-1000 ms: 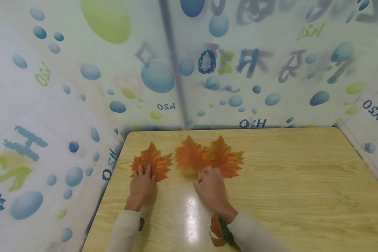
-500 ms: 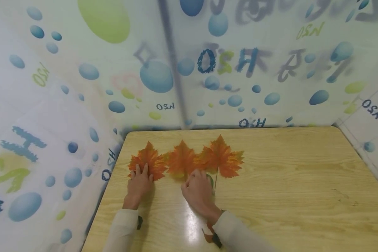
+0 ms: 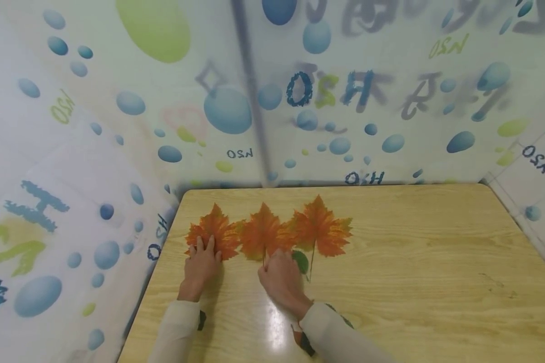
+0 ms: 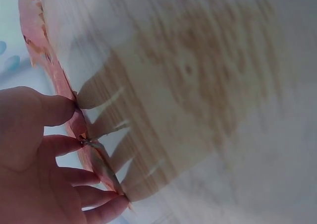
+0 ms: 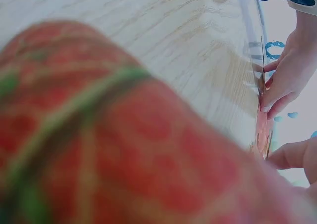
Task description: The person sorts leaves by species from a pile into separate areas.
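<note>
Three orange maple leaves lie in a row on the table in the head view: a left leaf (image 3: 215, 224), a middle leaf (image 3: 262, 227) and a right leaf (image 3: 320, 222). My left hand (image 3: 201, 267) rests its extended fingers on the lower part of the left leaf. At the base of the middle leaf, my right hand (image 3: 282, 277) pinches its thin stem with curled fingers. The left wrist view shows the fingertips (image 4: 111, 195) touching the left leaf edge-on. A blurred red leaf with green veins (image 5: 99, 135) fills much of the right wrist view.
A small green leaf (image 3: 302, 262) lies beside the right leaf's stem. Reddish and dark green leaves (image 3: 303, 343) show by the right sleeve, partly hidden. A dark leaf-like piece (image 3: 202, 319) is beside the left sleeve. Patterned cloth walls (image 3: 368, 126) border the wooden table (image 3: 436, 262).
The right hand has moved left and slightly toward the person, bringing the middle leaf left, away from the right leaf and against the left one. The left hand and its leaf shifted slightly left.
</note>
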A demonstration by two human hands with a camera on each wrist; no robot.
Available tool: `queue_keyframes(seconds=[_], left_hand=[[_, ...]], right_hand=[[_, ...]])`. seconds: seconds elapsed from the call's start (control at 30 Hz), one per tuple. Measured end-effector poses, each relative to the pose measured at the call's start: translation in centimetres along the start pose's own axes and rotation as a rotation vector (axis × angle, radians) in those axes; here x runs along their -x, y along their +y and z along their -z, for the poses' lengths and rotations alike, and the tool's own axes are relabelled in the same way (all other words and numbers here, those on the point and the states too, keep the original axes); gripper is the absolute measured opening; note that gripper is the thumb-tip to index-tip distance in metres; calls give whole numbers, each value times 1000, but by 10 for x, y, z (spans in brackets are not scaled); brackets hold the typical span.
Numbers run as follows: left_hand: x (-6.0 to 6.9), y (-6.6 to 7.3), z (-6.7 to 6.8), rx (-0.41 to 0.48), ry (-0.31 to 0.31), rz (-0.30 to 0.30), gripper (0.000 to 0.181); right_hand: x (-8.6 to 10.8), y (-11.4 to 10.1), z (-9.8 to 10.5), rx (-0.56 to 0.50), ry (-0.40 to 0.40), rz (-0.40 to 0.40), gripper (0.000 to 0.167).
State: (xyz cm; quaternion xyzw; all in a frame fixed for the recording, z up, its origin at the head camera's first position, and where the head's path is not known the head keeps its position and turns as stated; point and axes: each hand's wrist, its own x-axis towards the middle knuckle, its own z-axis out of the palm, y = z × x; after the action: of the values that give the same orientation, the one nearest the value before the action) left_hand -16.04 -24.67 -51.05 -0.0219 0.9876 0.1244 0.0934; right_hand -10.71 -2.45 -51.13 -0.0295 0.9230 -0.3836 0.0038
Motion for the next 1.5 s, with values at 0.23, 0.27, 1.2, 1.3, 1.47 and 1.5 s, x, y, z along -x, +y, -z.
queue_keyframes(seconds=[0.23, 0.27, 1.2, 1.3, 1.47, 1.5], left_hand=[[-1, 0, -2, -13, 0, -4, 58], [-2, 0, -2, -13, -2, -2, 58], [-1, 1, -1, -7, -2, 1, 58], [-2, 0, -3, -14, 1, -4, 58], [-4, -3, -5, -8, 3, -5, 58], [-4, -3, -5, -10, 0, -5, 58]], right_hand=[[-1, 1, -3, 31, -35, 89, 37], [-2, 1, -2, 40, -40, 104, 36], [-8, 71, 75, 55, -115, -100, 49], [-7, 73, 71, 25, -127, -135, 48], [-7, 77, 67, -5, -129, -174, 42], [-7, 78, 67, -13, -132, -179, 41]])
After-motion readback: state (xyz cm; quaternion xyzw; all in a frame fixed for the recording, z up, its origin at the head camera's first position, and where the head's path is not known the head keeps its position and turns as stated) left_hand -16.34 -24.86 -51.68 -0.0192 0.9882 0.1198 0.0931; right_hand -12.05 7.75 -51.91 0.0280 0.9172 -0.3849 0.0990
